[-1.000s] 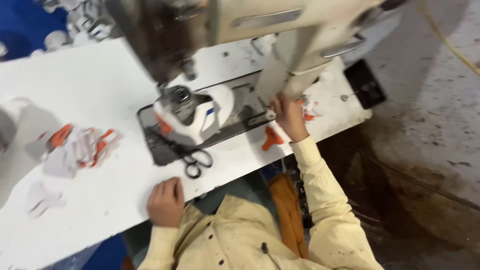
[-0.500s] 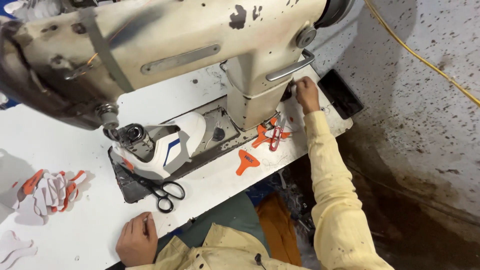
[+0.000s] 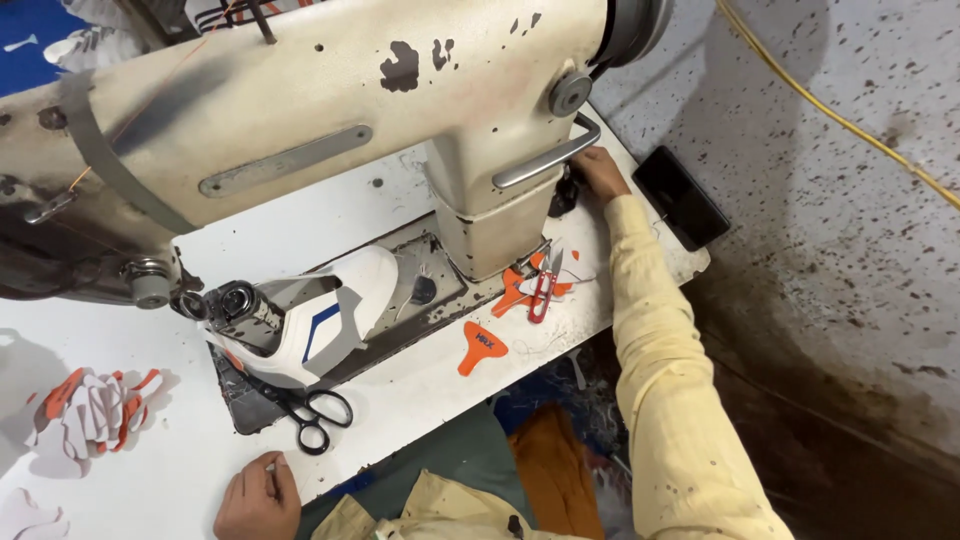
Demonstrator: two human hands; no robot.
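A cream industrial sewing machine [image 3: 330, 110] stands on a white table [image 3: 120, 490]. A white shoe upper with blue and grey trim [image 3: 320, 320] sits over the machine's post under the needle. My right hand [image 3: 598, 168] reaches behind the machine's right end, below its grey lever; whether it grips anything is hidden. My left hand [image 3: 257, 497] rests on the table's front edge, fingers curled, near black scissors [image 3: 315, 415]. An orange shoe piece [image 3: 482, 347] lies on the table, and red thread snips [image 3: 543, 290] lie on more orange and white pieces.
A pile of white and orange cut pieces [image 3: 95, 410] lies at the left, with another white piece [image 3: 30, 515] at the corner. A black box [image 3: 685, 197] is fixed at the table's right end. A yellow cable [image 3: 850, 120] crosses the stained floor.
The view has shifted right and closer. My right hand went from the orange pieces up behind the machine's right end. My left hand stays at the front edge.
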